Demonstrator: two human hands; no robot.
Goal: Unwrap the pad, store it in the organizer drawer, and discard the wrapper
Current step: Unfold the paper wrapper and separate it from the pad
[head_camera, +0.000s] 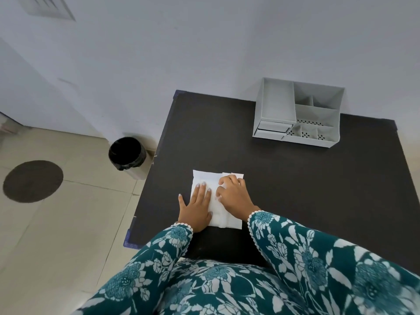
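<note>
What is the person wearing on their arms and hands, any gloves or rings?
Both arms are in long teal sleeves printed with pale white flowers and leaves, each cuff edged with a small white scalloped trim. The left hand and right hand are bare: no gloves, and no rings or watch can be seen. The nails on the left hand look painted a pale, light shade.

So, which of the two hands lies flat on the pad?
The left hand: it lies flat, fingers straight, on the pad. The right hand has its fingers curled at the pad's far right part.
</note>
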